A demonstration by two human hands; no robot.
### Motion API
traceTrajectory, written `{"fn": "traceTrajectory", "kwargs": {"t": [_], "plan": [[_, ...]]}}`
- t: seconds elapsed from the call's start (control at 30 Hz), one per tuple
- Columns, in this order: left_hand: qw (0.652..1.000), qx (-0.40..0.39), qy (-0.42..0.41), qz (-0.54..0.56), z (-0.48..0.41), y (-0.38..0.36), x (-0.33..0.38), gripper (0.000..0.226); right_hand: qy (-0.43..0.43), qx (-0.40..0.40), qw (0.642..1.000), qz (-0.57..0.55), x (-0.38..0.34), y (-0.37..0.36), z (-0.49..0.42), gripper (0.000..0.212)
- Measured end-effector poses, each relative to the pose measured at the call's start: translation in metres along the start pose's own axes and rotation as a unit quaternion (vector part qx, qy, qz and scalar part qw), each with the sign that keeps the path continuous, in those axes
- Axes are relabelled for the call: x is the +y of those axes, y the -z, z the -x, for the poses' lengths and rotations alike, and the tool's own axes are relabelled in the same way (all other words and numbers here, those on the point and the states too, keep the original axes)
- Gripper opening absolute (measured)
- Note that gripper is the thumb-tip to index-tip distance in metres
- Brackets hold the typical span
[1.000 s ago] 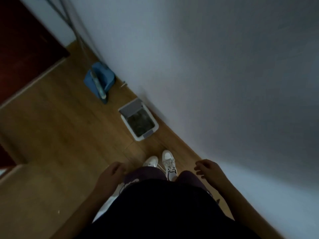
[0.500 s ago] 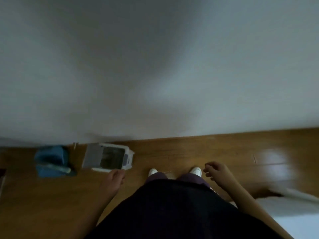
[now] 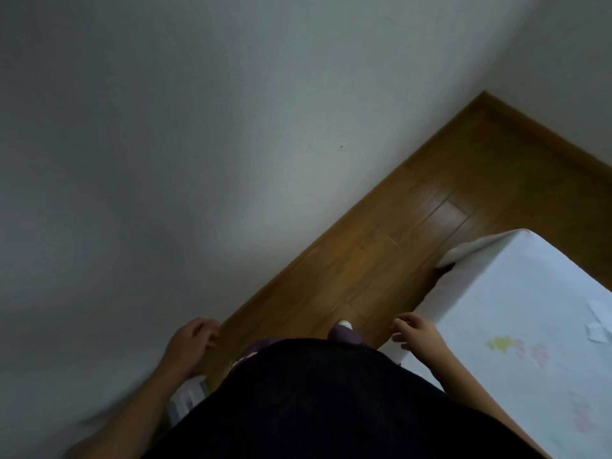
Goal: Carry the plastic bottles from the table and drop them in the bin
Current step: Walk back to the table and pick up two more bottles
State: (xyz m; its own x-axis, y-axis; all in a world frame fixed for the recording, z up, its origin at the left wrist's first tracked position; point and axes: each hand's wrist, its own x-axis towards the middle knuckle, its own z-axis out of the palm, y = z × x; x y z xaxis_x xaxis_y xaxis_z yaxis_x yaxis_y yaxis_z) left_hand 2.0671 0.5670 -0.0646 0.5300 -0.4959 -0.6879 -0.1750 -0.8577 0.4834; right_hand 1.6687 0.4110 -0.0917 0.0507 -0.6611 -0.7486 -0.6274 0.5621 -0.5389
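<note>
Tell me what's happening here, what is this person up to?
A person stands on a wooden floor next to a wall. Both the left hand and the right hand are empty, with fingers loosely curled. A table with a white cloth lies to their right, with the right hand just at its edge. No plastic bottle shows anywhere, and the bin cannot be made out with certainty.

Landmark: cloth-covered table [image 3: 516, 326], lower right.
Obstacle: grey wall [image 3: 165, 160], left of the table.
Free room: bare wooden floor [image 3: 397, 246] strip between table and wall, running to the far corner.
</note>
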Motion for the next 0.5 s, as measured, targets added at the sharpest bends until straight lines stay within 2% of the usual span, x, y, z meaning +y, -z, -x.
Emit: {"fn": "traceTrajectory", "kwargs": {"t": [0.3,0.5], "plan": [[0.994,-0.048,-0.043,-0.085,-0.067,-0.041,0.138,0.025,0.042,0.043,0.994,-0.093,-0.046,0.092,-0.045,0.017],[0.981,-0.103,-0.084,-0.139,-0.144,-0.107,0.258,0.025,0.014,0.087,0.99,-0.107,-0.059,0.156,-0.089,0.017]]}}
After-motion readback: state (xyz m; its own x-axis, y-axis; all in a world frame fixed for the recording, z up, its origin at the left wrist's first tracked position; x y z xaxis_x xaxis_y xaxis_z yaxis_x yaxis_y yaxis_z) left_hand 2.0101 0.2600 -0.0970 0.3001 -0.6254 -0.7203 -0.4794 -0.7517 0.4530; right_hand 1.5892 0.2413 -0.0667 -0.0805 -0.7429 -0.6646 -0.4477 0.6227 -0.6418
